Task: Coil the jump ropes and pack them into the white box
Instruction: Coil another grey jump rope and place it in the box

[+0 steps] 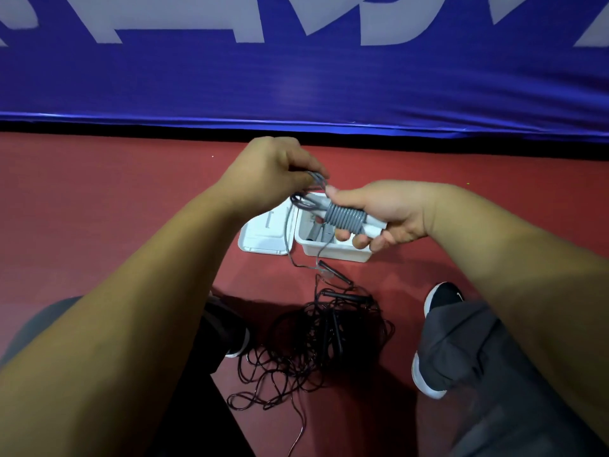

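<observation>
**Grey rope half wound over the open box**

The right hand [392, 212] grips a grey jump rope [344, 219], fingers curled under its pale handles and thumb laid along the top. The cord is wound in tight turns around the middle of the handles. The left hand [267, 173], just to the left and a little farther away, pinches a loop of the same grey cord between thumb and fingertips, its other fingers curled in. A loose strand drops from the bundle to the red floor [99, 209], passing in front of the box.

Both hands are held above the white box [333, 250], which stands open on the floor. Grey handles [321, 230] lie inside it. Its white lid [263, 232] lies flat on the floor, touching the box's left side.

Nearer, between the person's feet, lies a tangled heap of black jump ropes [316, 341], a few black handles showing at its far edge. A black shoe with a white sole [441, 296] sits right of the heap under a grey trouser leg, and another shoe [237, 341] left of it. A blue banner with white letters [296, 77] runs across the far side.
</observation>
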A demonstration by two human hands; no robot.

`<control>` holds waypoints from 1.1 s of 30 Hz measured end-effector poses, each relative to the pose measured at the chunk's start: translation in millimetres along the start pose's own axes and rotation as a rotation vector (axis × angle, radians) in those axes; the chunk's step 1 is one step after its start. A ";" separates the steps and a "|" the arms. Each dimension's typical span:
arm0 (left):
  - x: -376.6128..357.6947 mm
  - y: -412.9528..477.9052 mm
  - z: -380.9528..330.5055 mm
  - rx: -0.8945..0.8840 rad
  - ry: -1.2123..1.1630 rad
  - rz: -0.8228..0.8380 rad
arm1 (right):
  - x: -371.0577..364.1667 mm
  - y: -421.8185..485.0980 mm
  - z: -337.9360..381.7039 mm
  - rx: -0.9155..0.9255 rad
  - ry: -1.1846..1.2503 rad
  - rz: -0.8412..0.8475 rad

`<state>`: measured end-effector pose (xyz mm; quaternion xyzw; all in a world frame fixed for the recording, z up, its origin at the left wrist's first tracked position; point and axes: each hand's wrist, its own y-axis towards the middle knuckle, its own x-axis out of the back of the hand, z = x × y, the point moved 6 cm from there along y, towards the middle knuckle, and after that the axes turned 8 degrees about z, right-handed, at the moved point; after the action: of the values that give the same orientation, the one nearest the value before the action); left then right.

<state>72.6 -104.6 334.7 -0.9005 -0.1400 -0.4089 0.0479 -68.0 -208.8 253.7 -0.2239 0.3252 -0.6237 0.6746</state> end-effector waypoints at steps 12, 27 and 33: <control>-14.6 -1.6 4.2 0.058 0.264 0.237 | 20.7 2.0 5.3 0.086 0.139 -0.326; -42.1 -2.8 19.6 0.297 -0.081 0.284 | 16.0 3.5 9.9 0.156 0.347 -0.269; -34.0 -0.8 14.5 0.212 -0.637 0.178 | 26.7 -6.1 18.4 0.236 0.397 -0.337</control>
<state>61.5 -108.2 299.6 -0.9816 -0.1104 -0.0846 0.1306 -58.7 -237.7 266.4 -0.0680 0.3342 -0.7924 0.5058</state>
